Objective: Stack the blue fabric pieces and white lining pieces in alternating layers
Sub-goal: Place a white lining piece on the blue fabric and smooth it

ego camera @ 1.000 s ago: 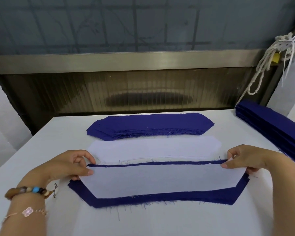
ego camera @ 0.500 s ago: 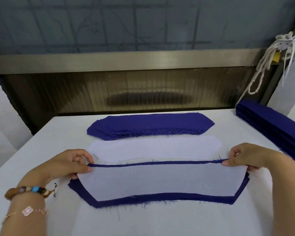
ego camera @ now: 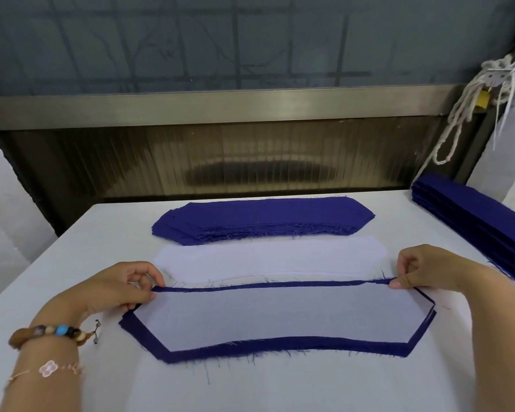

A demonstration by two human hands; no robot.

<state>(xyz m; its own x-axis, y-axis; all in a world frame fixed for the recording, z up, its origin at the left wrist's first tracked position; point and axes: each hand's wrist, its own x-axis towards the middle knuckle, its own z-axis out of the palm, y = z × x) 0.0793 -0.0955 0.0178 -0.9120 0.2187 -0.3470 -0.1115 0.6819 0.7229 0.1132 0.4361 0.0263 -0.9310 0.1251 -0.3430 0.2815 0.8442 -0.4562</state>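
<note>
A white lining piece (ego camera: 280, 318) lies on top of a blue fabric piece (ego camera: 280, 346) near the table's front, blue showing all round as a border. My left hand (ego camera: 113, 288) pinches the far left corner of this top layer. My right hand (ego camera: 428, 267) pinches the far right corner. Behind them lies a pile of white lining pieces (ego camera: 268, 257). Further back sits a pile of blue fabric pieces (ego camera: 262, 217) with frayed edges.
The white table (ego camera: 250, 388) ends at a dark gap in front of a metal-framed window (ego camera: 220, 108). A folded stack of blue cloth (ego camera: 476, 221) runs along the right edge. White cords (ego camera: 458, 114) hang at the upper right.
The white lining piece has shifted slightly toward the far edge and settled flat, leaving a more even blue border. Both hands stayed at the far corners, fingers now pinched lower on the cloth.
</note>
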